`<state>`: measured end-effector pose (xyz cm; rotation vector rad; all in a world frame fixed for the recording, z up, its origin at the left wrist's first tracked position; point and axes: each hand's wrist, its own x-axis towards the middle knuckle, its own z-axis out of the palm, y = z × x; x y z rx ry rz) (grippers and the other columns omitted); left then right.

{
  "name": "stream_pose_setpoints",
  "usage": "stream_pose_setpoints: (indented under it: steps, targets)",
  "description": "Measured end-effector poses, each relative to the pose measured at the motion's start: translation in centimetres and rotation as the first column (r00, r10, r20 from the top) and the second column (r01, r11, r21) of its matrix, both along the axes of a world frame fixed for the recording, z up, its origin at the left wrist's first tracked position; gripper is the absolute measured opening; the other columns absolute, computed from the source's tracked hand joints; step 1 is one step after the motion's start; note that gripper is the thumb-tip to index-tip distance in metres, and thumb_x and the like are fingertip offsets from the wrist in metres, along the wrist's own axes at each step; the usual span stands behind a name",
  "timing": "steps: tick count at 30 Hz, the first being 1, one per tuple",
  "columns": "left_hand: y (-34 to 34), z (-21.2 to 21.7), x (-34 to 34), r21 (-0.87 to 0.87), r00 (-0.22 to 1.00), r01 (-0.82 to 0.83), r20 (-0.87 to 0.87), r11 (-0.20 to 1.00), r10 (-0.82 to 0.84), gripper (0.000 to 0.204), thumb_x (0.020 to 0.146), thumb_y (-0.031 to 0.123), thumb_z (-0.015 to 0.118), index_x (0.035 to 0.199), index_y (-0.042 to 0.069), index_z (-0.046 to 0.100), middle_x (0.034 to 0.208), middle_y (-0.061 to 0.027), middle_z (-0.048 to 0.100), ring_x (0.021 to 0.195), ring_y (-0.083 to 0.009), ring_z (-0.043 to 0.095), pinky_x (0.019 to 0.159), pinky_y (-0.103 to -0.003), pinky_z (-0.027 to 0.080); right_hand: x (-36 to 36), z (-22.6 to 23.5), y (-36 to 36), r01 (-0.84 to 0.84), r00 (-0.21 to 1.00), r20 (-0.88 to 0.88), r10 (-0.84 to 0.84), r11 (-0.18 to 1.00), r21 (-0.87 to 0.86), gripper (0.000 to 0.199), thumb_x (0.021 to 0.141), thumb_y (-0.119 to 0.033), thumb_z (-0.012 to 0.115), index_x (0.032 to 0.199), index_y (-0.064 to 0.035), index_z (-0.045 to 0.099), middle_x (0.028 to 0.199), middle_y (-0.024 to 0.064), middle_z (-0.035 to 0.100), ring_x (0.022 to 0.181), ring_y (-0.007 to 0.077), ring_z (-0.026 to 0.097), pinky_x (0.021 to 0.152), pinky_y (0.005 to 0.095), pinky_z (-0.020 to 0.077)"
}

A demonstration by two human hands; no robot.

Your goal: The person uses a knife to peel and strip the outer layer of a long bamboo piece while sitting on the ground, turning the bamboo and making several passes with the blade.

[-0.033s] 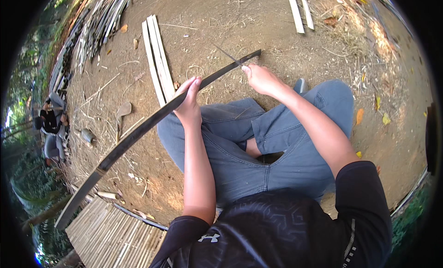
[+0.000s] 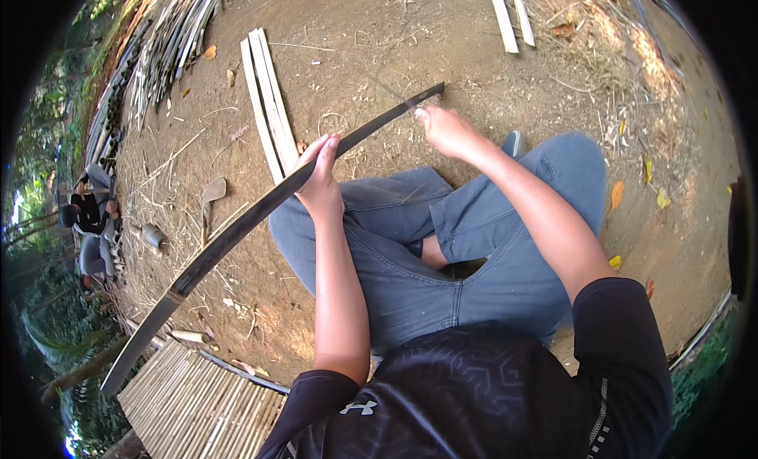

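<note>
A long, dark split-bamboo strip [image 2: 245, 227] slants across the view, from the lower left up to the right, with a joint ring near its lower end. My left hand [image 2: 321, 178] is closed around it ahead of my left knee, thumb pointing up along it. Close to the strip's far right end, my right hand [image 2: 456, 135] is closed on a thin dark blade, apparently a knife [image 2: 387, 88]. Motion smears the blade, which crosses the strip; its handle is hidden in my fist. I sit cross-legged in grey trousers [image 2: 505, 238].
Pale split strips [image 2: 272, 103] lie ahead on the dirt, with more strips [image 2: 503, 20] farther right. A long bundle of strips [image 2: 178, 40] lies far left. Nearby are a flat-headed tool [image 2: 213, 192], a cylindrical piece [image 2: 152, 237] and a slatted bamboo platform [image 2: 201, 400]. Another person [image 2: 95, 210] sits at left.
The blade has become blurred and shifted slightly at the strip. My right hand has moved very little, and the strip's lower end has moved slightly right.
</note>
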<state>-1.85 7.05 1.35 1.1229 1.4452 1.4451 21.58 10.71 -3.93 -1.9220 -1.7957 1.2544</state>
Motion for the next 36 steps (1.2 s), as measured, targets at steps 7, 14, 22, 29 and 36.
stream_pose_setpoints:
  steps: [7, 14, 22, 29, 36]
  targets:
    - [0.4, -0.4, -0.3, -0.022, 0.998, -0.001, 0.06, 1.0, 0.003, 0.034, 0.093, 0.015, 0.069, 0.117, -0.007, 0.058, 0.103, -0.016, 0.07, 0.096, -0.0189, 0.067, 0.072, -0.024, 0.047, 0.6, 0.9, -0.1, -0.015, 0.999, -0.045, 0.01, 0.995, -0.098, 0.048, 0.107, -0.035, 0.03, 0.112, 0.002, 0.06, 0.09, 0.0188, 0.068, 0.076, 0.0288, 0.069, 0.068, 0.0467, 0.0536]
    - [0.9, 0.0, -0.4, -0.045, 0.985, -0.05, 0.164, 0.998, 0.057, 0.037, 0.094, 0.016, 0.067, 0.121, -0.006, 0.055, 0.103, -0.0155, 0.068, 0.098, -0.0206, 0.067, 0.084, -0.031, 0.054, -0.7, -0.7, -0.3, -0.024, 0.999, 0.036, 0.024, 1.0, -0.012, 0.044, 0.107, -0.034, 0.032, 0.105, -0.0004, 0.061, 0.085, 0.0162, 0.067, 0.065, 0.0281, 0.067, 0.057, 0.0425, 0.0537]
    - [1.2, -0.4, -0.7, -0.016, 0.977, -0.031, 0.212, 0.999, 0.033, 0.039, 0.095, 0.015, 0.065, 0.122, -0.01, 0.051, 0.104, -0.0161, 0.067, 0.099, -0.0208, 0.067, 0.086, -0.031, 0.056, 1.2, -2.1, 0.4, 0.055, 0.998, -0.011, -0.056, 0.995, -0.085, 0.046, 0.107, -0.033, 0.031, 0.117, 0.0045, 0.057, 0.057, 0.0022, 0.047, 0.043, 0.0112, 0.041, 0.036, 0.0331, 0.0365]
    - [0.5, -0.4, -0.5, -0.055, 0.982, -0.044, 0.179, 0.998, 0.053, 0.041, 0.094, 0.018, 0.068, 0.121, -0.008, 0.053, 0.105, -0.0157, 0.067, 0.097, -0.0197, 0.067, 0.084, -0.029, 0.055, 2.1, -3.9, 1.0, -0.012, 0.992, 0.122, 0.023, 0.996, -0.088, 0.034, 0.102, -0.017, 0.036, 0.125, -0.0023, 0.057, 0.082, 0.011, 0.064, 0.059, 0.0177, 0.061, 0.046, 0.034, 0.0502]
    - [1.0, -0.4, -0.5, -0.081, 0.99, -0.005, 0.143, 0.997, 0.016, 0.035, 0.094, 0.019, 0.068, 0.117, -0.003, 0.057, 0.106, -0.0132, 0.069, 0.099, -0.0173, 0.065, 0.084, -0.027, 0.048, 4.0, -5.4, 2.6, 0.111, 0.979, 0.183, -0.092, 0.989, -0.098, 0.038, 0.107, -0.02, 0.031, 0.12, 0.0031, 0.058, 0.066, 0.0068, 0.05, 0.05, 0.0115, 0.045, 0.042, 0.0283, 0.0417]
